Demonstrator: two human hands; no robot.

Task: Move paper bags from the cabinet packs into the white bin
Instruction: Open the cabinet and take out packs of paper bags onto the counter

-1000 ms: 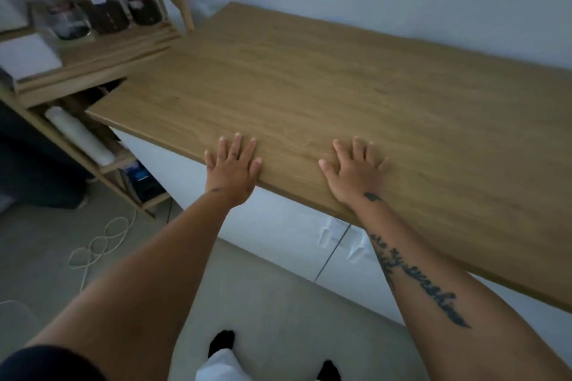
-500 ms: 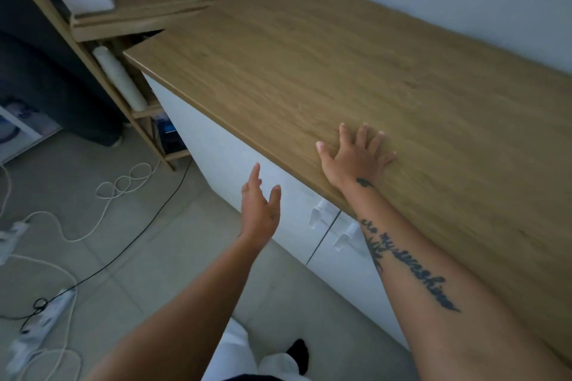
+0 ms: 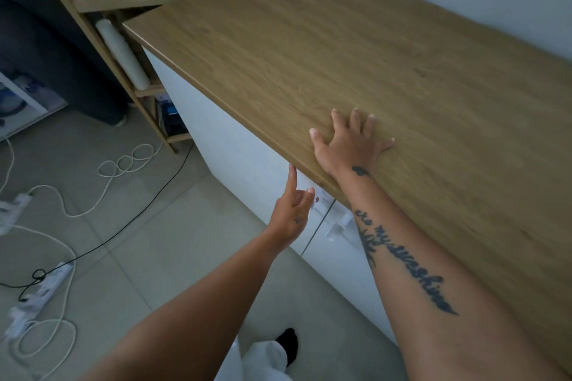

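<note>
From the head camera, the person is looking down at a white cabinet (image 3: 247, 145) with a wooden top (image 3: 356, 56). The right hand (image 3: 346, 142) is lying flat on the near edge of the wooden top. Its fingers (image 3: 356, 120) are spreading wide, and it is holding nothing. The right forearm, with dark writing on it, is crossing over the edge of the top toward the camera.

The left hand (image 3: 292, 210) is hanging lower, in front of the white cabinet doors and just under the edge of the top. One finger is pointing up and nearly touching the underside of the edge. The other fingers are curling in loosely. It is holding nothing. It is sitting just left of the two white door handles (image 3: 335, 224), near them, but I cannot tell if it is touching one.

The cabinet doors are sitting closed, so the paper bags and their packs are not showing. The white bin is not showing either.

To the far left, a wooden shelf rack (image 3: 102, 40) is standing beside the cabinet, with a white roll (image 3: 122, 54) lying on one of its shelves. On the tiled floor (image 3: 139, 241) at the left, white cords (image 3: 123, 164) and a black cable (image 3: 130, 223) are lying in loops, near a white power strip (image 3: 43, 291).
</note>
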